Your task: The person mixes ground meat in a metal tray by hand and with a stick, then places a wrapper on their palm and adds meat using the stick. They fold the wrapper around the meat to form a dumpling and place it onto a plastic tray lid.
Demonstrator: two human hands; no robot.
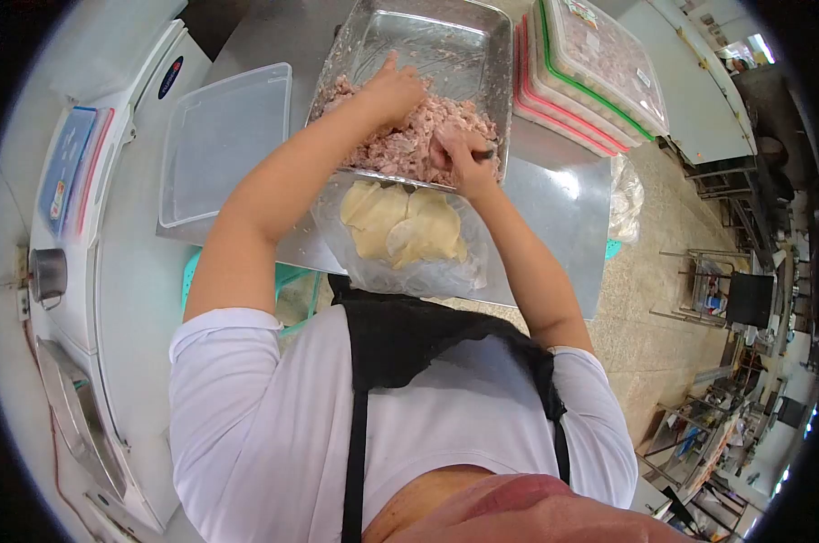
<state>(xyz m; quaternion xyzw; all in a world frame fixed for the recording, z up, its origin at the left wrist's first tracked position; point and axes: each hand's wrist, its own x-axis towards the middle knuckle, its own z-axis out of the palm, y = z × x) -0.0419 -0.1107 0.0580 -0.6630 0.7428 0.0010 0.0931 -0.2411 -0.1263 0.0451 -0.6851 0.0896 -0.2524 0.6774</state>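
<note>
A metal tray point(502, 90) holds a mass of pink minced meat point(409, 145) in its near half. My left hand point(393, 92) rests at the meat's upper edge, its index finger raised and the others hard to make out. At the right of the meat, my right hand point(462, 156) is closed round a thin dark tool, of which only a short end shows. Just below the tray, pale yellow dough wrappers point(400, 222) lie on a clear plastic bag point(445, 276).
An empty clear plastic container point(228, 145) lies at the left of the metal table point(554, 199). Stacked lidded boxes point(599, 63) stand at the right, with a plastic bag point(625, 195) below them. A white freezer point(129, 317) is at the far left.
</note>
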